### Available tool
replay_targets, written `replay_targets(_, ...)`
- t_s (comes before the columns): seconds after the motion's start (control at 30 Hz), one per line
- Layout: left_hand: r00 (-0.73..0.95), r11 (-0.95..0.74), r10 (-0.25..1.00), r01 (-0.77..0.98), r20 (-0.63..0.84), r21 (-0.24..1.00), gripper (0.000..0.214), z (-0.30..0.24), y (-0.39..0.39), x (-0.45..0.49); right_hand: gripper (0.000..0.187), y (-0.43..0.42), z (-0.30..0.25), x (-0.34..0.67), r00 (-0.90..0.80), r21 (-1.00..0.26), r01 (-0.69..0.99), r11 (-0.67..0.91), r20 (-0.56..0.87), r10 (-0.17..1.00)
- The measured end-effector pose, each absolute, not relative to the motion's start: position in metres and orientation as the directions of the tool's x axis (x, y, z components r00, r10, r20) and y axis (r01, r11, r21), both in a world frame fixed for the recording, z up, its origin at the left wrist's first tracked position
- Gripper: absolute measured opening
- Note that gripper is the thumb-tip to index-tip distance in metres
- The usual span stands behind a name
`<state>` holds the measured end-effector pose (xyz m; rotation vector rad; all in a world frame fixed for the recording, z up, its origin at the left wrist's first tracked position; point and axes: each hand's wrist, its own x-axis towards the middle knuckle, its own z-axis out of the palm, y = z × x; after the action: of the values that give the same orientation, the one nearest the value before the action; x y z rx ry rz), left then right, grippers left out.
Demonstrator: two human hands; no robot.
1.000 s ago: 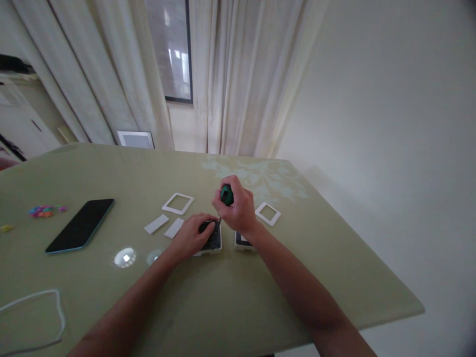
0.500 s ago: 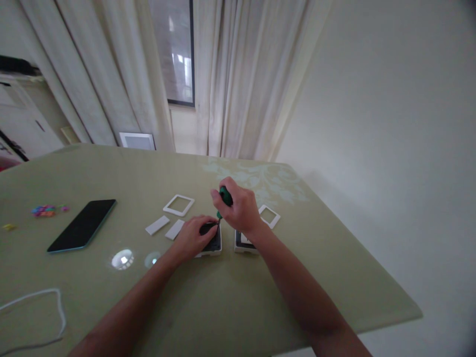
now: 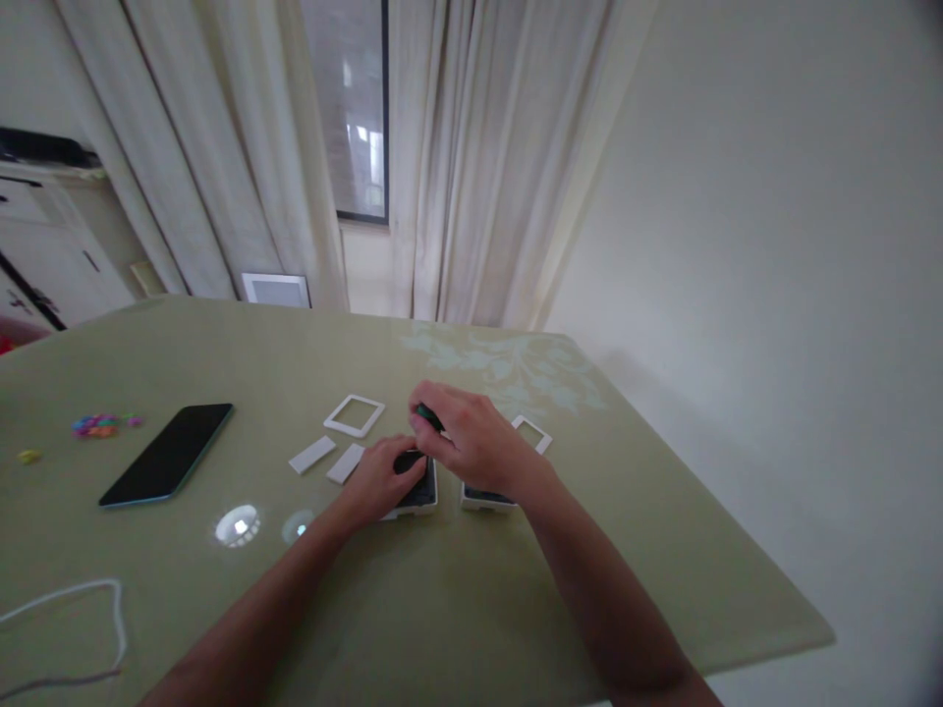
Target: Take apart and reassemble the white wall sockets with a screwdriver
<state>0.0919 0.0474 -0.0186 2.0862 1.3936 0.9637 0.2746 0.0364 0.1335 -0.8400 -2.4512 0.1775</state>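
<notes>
My left hand (image 3: 380,477) grips a wall switch (image 3: 421,501) with a white rim and dark inside, holding it on the table. Closed around the green handle of a screwdriver (image 3: 428,417), my right hand (image 3: 470,434) hovers just above that switch. The fingers cover most of the handle, and the shaft and tip are hidden. A second, similar wall switch (image 3: 486,499) lies to the right, partly behind my right wrist. Two white rectangular panels, one (image 3: 312,455) farther left and one (image 3: 345,463) touching or close to my left hand, lie on the table.
White square frames lie beyond my hands, one left (image 3: 355,416) and one right (image 3: 533,434). A dark tablet (image 3: 168,456), small colourful pieces (image 3: 99,425) and a white cable (image 3: 118,619) are at left. The table's (image 3: 442,609) right edge runs near the wall.
My right hand has turned, and its fingers now cover more of the screwdriver; the shaft, seen before, is hidden. My left hand stays on the switch. The view has shifted slightly.
</notes>
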Motion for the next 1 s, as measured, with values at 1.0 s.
replay_targets(1.0,0.284,-0.416,0.909,0.608,0.303,0.676,0.025,-0.020,0.048,0.091,0.008,0.037,0.133,0.275,-0.659,-0.306,0.536,0.787,0.432,0.616)
